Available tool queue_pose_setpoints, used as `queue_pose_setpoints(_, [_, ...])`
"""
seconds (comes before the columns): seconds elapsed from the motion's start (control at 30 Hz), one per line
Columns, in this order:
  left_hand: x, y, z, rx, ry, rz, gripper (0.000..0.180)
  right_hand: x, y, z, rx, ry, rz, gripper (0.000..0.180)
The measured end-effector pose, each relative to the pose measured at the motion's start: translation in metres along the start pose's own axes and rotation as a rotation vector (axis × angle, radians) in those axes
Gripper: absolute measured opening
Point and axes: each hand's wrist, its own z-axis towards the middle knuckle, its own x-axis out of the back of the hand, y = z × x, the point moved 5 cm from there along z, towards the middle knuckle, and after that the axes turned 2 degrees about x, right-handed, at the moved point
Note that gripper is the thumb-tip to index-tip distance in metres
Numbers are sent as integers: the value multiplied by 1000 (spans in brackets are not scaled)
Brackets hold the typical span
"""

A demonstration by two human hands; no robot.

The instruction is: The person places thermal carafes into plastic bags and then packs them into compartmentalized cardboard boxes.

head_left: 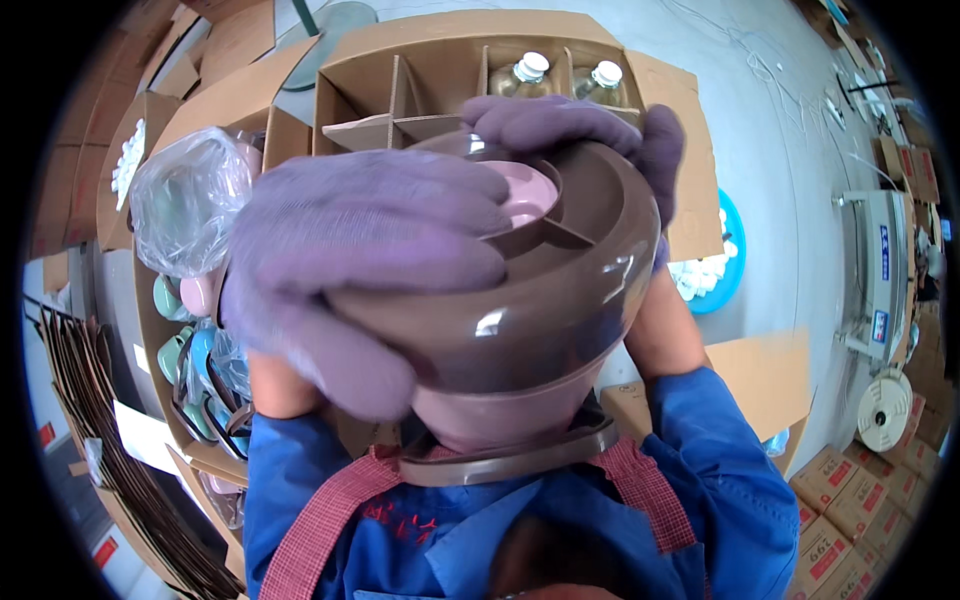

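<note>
Close in front of my chest is a large round plastic vessel (540,290), glossy brown above with a dull pink band below. A brown loop, like a handle, juts out at its lower end. Its brown top has a pink round recess (530,195) in the middle. My left hand (350,250), in a purple-grey knit glove, lies across the top with its fingers over part of the recess and the thumb down the near side. My right hand (580,130), gloved alike, wraps the far right rim. The vessel's underside is hidden.
Beyond it stands a divided carton (400,75) with clear bottles (530,75) capped in white. At left an open carton (155,330) holds coloured jugs and a plastic bag (190,200). A blue basin (735,250) of white pieces and a scale (880,275) lie right.
</note>
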Motion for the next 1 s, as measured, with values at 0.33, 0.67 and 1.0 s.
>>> queue_pose_setpoints(0.33, [-23, 38, -6, 240, 333, 320, 55, -18, -34, -46, 263, 103, -752, 73])
queue_pose_setpoints(0.67, [-44, 12, -47, 154, 603, -60, 49, -32, -24, -49, 98, 88, -495, 59])
queue_pose_setpoints(1.0, [-50, 72, -21, 399, 306, 526, 73, -62, -69, -70, 417, -90, -1139, 64])
